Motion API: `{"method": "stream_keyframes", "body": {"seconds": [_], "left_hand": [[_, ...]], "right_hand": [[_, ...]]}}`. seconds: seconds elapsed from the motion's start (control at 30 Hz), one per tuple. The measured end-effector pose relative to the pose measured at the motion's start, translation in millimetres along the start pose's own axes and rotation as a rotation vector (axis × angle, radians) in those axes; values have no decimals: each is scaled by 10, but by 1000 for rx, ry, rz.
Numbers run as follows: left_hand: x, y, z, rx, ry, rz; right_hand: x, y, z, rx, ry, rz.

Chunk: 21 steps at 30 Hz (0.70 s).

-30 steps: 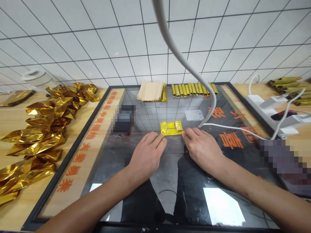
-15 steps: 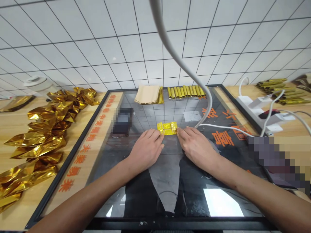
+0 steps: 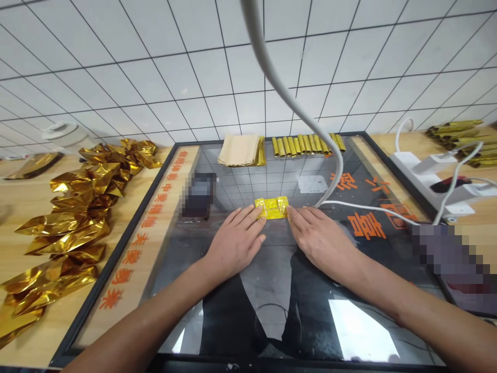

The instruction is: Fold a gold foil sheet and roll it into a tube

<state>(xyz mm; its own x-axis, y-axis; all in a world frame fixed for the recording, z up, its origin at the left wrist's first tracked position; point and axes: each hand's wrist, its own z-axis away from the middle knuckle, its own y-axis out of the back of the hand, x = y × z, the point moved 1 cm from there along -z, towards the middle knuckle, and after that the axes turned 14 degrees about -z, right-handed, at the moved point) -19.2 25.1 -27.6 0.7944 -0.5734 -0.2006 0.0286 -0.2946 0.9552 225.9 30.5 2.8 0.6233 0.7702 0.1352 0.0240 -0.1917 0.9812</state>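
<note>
A small folded piece of gold foil paper (image 3: 272, 209) lies flat on the glass tabletop, its two ends folded inward. My left hand (image 3: 236, 235) rests palm down with fingers stretched, their tips touching the paper's left end; its thumb stands apart. At the right end, my right hand (image 3: 318, 235) has its fingers drawn together on the paper's edge, and its thumb is mostly hidden. Beyond the hands sit a stack of brown-backed gold paper sheets (image 3: 239, 150) and a row of rolled gold paper tubes (image 3: 306, 145).
Crumpled folded gold foil shapes (image 3: 89, 207) cover the left side. On the right are a white power strip (image 3: 421, 181), more gold tubes (image 3: 458, 137) and a blurred dark object (image 3: 454, 264). A white cable (image 3: 287, 98) hangs in front. A dark phone-like device (image 3: 198, 197) lies left of centre.
My left fingers have spread flatter and the thumb has moved outward. The folded gold paper stays between both hands. The whole view has shifted slightly.
</note>
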Motion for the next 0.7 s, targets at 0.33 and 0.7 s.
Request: {"method": "stream_keyframes", "body": {"seconds": [0.33, 0.7], "left_hand": [[-70, 50, -29, -30, -36, 29], [-60, 47, -27, -44, -49, -56]], "right_hand": [[13, -22, 15, 26, 12, 0], [12, -33, 32, 25, 19, -5]]}}
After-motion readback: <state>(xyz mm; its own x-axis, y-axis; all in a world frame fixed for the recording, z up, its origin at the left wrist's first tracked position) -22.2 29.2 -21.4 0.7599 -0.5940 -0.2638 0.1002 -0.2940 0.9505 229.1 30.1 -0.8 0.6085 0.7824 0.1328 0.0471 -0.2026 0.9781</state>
